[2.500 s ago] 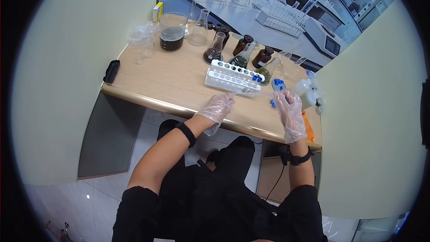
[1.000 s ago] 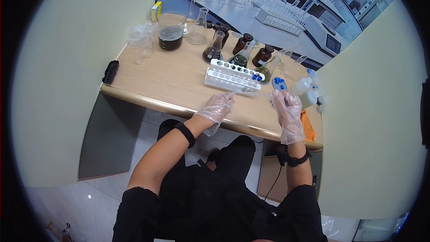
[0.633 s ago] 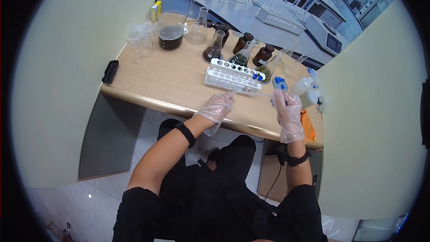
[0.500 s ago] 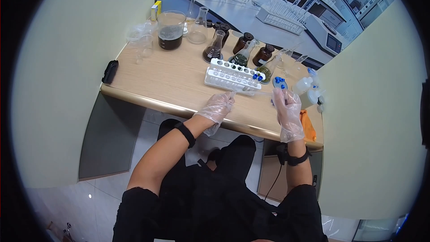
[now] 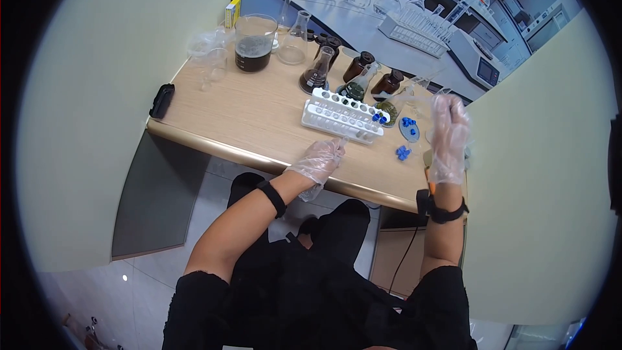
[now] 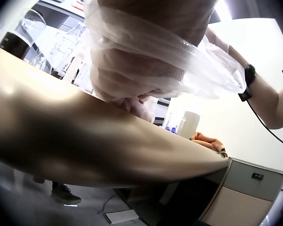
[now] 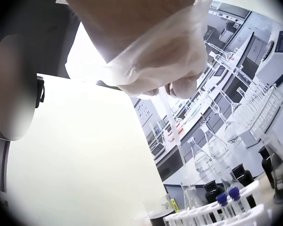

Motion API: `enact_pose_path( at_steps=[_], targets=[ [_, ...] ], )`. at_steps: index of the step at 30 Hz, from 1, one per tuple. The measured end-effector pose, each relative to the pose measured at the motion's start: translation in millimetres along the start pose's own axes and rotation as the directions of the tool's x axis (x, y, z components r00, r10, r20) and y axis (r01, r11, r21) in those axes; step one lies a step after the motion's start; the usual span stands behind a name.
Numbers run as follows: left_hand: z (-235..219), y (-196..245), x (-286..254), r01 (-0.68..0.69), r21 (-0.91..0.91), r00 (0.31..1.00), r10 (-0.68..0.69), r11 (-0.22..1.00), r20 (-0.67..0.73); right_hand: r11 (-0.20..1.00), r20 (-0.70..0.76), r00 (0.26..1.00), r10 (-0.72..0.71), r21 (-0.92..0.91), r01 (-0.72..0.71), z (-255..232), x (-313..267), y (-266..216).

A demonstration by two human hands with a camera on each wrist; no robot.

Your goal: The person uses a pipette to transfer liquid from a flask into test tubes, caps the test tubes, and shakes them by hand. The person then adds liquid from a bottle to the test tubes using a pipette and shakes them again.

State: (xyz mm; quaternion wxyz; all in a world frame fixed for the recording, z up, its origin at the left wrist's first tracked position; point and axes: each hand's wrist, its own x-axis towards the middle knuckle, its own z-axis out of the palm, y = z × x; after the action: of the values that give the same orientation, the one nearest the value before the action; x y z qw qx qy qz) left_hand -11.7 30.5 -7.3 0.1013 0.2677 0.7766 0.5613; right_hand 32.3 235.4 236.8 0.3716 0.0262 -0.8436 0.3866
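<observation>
In a clear plastic glove, my right hand [image 5: 449, 136] is raised at the right of the table. It grips a translucent dropper [image 7: 170, 115], whose thin stem points left above the flask of yellow-green matter [image 5: 387, 113]. My gloved left hand [image 5: 319, 161] stays low at the table's front edge, fingers curled, pinching a clear tube [image 5: 343, 140] that mostly hides behind the fingers. Just beyond it stands the white test-tube rack [image 5: 313, 118], holding clear tubes and two blue-capped tubes [image 5: 380, 118] at its right end.
Behind the rack stand a dark-liquid flask [image 5: 313, 79], a green-liquid flask [image 5: 354, 89] and brown bottles [image 5: 389, 83]. A large beaker [image 5: 253, 52] is back left. Right of the rack are a dish of blue caps [image 5: 409, 131] and loose blue caps [image 5: 403, 153]. An orange cloth [image 6: 208, 142] lies at the right edge.
My right hand has risen and moved away to the right with the dropper, from beside the left hand to near the flasks. The left hand has barely moved. Loose blue caps are uncovered.
</observation>
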Motion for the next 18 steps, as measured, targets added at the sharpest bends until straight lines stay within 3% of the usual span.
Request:
enact_pose_path(
  at_steps=[1,3,5,7,9,13,15,16,18],
  targets=[
    [-0.8,2.4,-0.6,0.037,-0.027,0.999,-0.037,0.999,0.011,1.000,0.003,1.000,-0.002,0.000,0.002,-0.7,14.2,-0.6],
    [1.0,0.4,0.6,0.076,-0.056,0.997,-0.075,0.996,0.021,0.916,-0.019,0.996,-0.090,-0.394,0.076,1.7,46.4,2.4],
    [4.0,-6.3,4.2,0.041,0.053,0.999,-0.042,0.998,0.015,0.921,-0.026,0.997,-0.076,-0.385,0.060,16.8,74.0,5.8],
    [2.7,-3.3,3.4,0.039,0.050,0.999,-0.040,0.998,0.009,0.926,-0.031,0.998,-0.061,-0.376,0.045,33.6,104.5,14.4],
    [-0.9,3.9,1.0,0.039,0.047,0.999,-0.039,0.998,0.001,0.890,0.059,0.997,0.054,-0.456,-0.022,52.8,134.6,35.2],
    [-6.3,14.8,-3.0,0.023,0.109,1.000,-0.022,0.994,-0.012,0.911,0.148,0.989,0.019,-0.410,0.044,98.5,172.4,97.6],
    [-5.9,12.8,-3.2,0.019,0.116,1.000,-0.017,0.993,-0.020,0.827,0.245,0.943,0.224,-0.561,-0.051,119.2,187.7,125.0],
    [-4.5,10.8,-3.1,-0.033,0.154,0.999,0.038,0.988,-0.028,0.828,0.251,0.942,0.224,-0.559,-0.048,126.3,187.4,127.3],
    [-2.1,6.3,-2.5,-0.079,0.191,0.995,0.088,0.978,-0.039,0.816,0.333,0.845,0.419,-0.545,-0.189,139.5,186.8,132.0]
  ],
)
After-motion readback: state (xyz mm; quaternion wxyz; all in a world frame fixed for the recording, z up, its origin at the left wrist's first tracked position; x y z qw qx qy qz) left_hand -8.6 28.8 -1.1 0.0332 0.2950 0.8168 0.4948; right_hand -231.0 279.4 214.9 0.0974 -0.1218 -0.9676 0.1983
